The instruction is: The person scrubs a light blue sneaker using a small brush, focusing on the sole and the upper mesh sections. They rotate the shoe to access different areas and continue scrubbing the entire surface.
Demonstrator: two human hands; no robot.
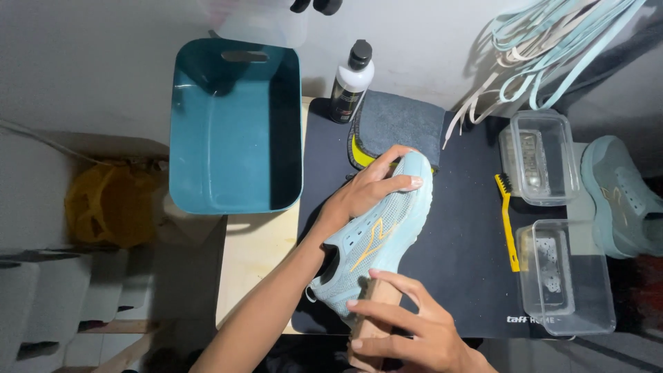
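Note:
A light blue sneaker [376, 238] with an orange side mark lies on a dark mat [463, 228], toe pointing away from me. My left hand [366, 190] grips its toe end, fingers spread over the upper. My right hand [407, 324] holds a wooden brush [376, 304] pressed against the heel side of the sneaker. The bristles are hidden under my fingers.
A teal tub [235, 124] sits left of the mat. A dark bottle with a white top [351, 83] and folded grey cloth [404, 124] are at the back. A yellow-handled brush [507, 221], two clear plastic containers [542, 155] [570, 276], a second sneaker [621, 197] and hanging laces [552, 48] are on the right.

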